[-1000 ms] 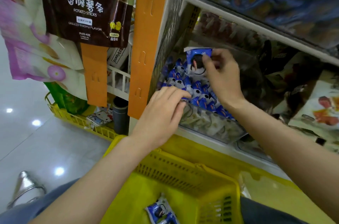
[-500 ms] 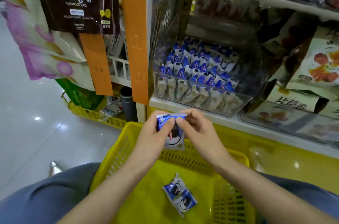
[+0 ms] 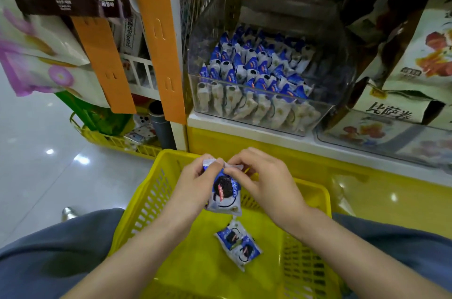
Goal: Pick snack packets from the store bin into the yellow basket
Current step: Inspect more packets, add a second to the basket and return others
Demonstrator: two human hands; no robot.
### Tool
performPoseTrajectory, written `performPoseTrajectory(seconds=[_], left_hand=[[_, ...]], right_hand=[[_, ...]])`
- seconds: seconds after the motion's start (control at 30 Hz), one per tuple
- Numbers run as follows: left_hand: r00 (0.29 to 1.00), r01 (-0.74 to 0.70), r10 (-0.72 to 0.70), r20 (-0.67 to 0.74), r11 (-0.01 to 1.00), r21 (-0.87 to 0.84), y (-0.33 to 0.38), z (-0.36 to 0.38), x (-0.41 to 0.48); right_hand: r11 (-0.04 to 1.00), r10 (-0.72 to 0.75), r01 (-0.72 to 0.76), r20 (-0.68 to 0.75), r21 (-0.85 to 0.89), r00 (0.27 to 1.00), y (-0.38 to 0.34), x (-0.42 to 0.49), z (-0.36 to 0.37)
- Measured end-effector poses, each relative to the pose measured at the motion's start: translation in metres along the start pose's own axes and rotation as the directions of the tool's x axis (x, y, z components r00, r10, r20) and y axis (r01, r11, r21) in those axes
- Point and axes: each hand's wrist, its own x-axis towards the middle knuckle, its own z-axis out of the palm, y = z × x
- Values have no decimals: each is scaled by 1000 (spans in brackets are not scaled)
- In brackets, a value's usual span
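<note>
Blue-white cookie-print snack packet (image 3: pixel 225 194) hangs pinched above yellow basket (image 3: pixel 151 197).

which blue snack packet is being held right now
The packet over the yellow basket, pinched at its top by the left hand and right hand. The loose packets lie on the basket floor; the rest fill the clear bin.

Yellow basket (image 3: pixel 146 203) open-topped, floor mostly bare beside two packets (image 3: pixel 238 246). Clear bin (image 3: pixel 256 112) front wall blocks straight entry; opening above it, orange post (image 3: pixel 159 36) crowds left.
</note>
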Motion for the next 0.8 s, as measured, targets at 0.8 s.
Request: performPoseTrajectory(seconds=[0.8], left_hand=[[950, -307, 313, -7, 937, 169, -7, -19, 4]], right_hand=[[924, 324, -353, 195, 145, 926, 11, -14, 8]])
